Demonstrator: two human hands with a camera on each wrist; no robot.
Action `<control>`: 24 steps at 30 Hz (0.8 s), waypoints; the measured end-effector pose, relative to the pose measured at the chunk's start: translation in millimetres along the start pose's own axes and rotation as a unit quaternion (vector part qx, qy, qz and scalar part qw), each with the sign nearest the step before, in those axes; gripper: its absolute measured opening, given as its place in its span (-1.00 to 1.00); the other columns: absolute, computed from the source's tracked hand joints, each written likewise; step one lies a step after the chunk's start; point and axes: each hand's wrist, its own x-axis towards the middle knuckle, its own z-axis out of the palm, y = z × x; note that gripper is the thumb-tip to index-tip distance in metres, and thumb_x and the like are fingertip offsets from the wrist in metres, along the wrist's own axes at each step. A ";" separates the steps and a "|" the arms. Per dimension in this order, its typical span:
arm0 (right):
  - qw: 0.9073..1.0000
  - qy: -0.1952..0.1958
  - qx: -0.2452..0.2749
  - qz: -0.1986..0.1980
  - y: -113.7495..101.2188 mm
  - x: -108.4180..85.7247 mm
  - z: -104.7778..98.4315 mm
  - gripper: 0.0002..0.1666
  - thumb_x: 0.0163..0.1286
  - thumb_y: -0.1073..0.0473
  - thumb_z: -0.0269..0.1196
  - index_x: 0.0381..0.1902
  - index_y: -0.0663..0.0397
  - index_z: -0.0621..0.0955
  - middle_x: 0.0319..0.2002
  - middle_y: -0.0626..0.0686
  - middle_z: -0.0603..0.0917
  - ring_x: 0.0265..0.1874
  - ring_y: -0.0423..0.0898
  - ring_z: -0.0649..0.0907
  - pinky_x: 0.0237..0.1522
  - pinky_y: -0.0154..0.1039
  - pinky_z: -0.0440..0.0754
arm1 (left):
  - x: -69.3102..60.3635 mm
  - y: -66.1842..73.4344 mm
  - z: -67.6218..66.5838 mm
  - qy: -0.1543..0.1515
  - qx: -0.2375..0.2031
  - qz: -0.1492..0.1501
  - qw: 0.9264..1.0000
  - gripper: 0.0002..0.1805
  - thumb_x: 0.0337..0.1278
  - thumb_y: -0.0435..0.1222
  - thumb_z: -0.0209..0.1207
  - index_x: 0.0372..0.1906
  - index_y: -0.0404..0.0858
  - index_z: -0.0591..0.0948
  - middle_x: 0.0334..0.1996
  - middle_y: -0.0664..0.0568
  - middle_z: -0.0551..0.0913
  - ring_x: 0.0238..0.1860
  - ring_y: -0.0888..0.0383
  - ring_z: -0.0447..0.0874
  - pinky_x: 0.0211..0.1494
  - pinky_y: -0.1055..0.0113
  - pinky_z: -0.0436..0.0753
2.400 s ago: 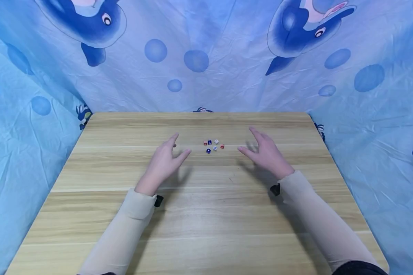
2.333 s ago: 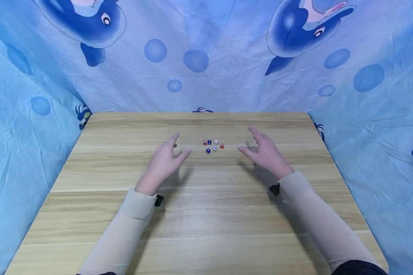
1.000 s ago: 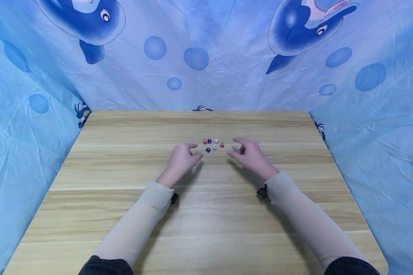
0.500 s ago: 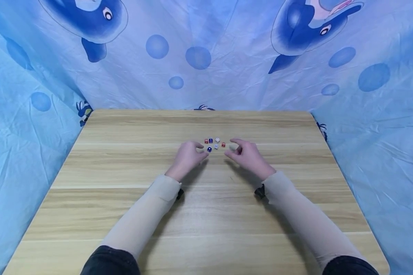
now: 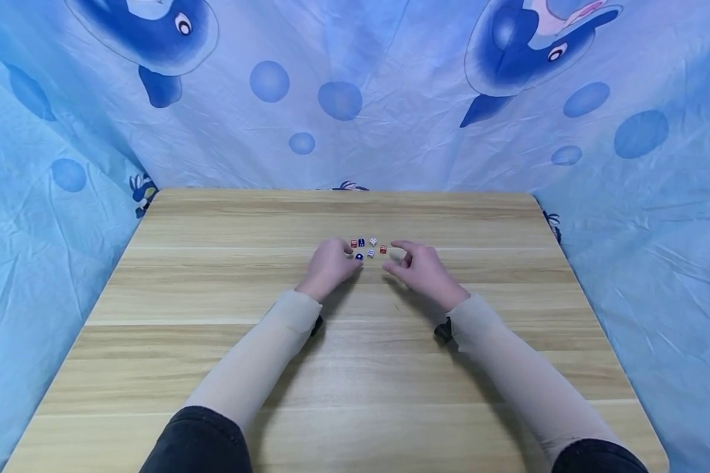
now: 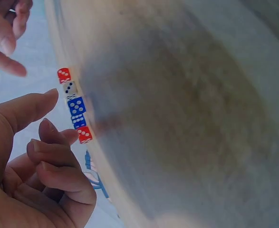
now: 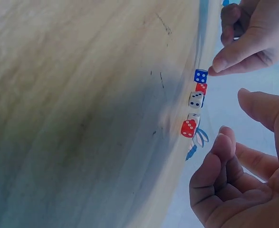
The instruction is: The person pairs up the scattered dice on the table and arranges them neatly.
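Two red, two blue and two white dice lie in a small cluster on the wooden table. My left hand (image 5: 330,264) is at their left, thumb and index finger apart, with the thumb tip beside the front blue die (image 5: 359,257). A fingertip reaches close to the left red die (image 6: 84,134); whether it touches cannot be told. On the other side, my right hand (image 5: 424,270) holds nothing, its thumb and index finger spread near the right red die (image 7: 188,128). The back blue die (image 5: 361,242) and both white dice, one behind (image 5: 373,242) and one in front (image 5: 371,253), lie between.
The light wooden table (image 5: 355,374) extends toward me and to both sides. Behind and beside it hangs a blue curtain (image 5: 390,144) printed with dolphins and bubbles. Both forearms cross the near part of the table.
Both hands have come inward from wide apart to the two sides of the dice, thumbs and index fingers drawing nearer together. The left hand moved furthest. The dice keep their arrangement.
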 end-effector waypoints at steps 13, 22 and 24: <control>1.000 -0.006 0.007 0.003 -0.3 -0.1 3.9 -0.30 0.38 0.03 0.41 0.38 0.18 0.49 -0.61 0.02 0.60 -0.71 -0.05 0.57 -0.55 -0.15 0.55 | 12.5 1.6 7.9 -0.019 0.034 -0.008 0.999 -0.68 0.11 -0.21 0.46 -0.61 -0.21 0.60 -0.68 0.05 0.57 -0.67 0.17 0.45 -0.55 0.31 0.44; 1.000 -0.006 -0.001 0.012 -0.4 0.4 5.5 -0.28 0.37 -0.01 0.42 0.39 0.14 0.50 -0.60 0.01 0.61 -0.68 -0.06 0.58 -0.55 -0.15 0.56 | 14.0 4.9 9.1 -0.011 0.067 0.002 0.998 -0.74 0.14 -0.26 0.43 -0.58 -0.16 0.63 -0.61 0.06 0.62 -0.59 0.12 0.55 -0.50 0.27 0.55; 1.000 -0.006 -0.002 0.012 -1.0 0.8 5.3 -0.28 0.37 -0.01 0.42 0.39 0.15 0.50 -0.60 0.01 0.61 -0.68 -0.06 0.58 -0.55 -0.15 0.57 | 14.1 4.9 8.9 -0.011 0.073 0.003 0.997 -0.76 0.14 -0.26 0.43 -0.57 -0.16 0.66 -0.59 0.07 0.63 -0.57 0.13 0.57 -0.48 0.27 0.56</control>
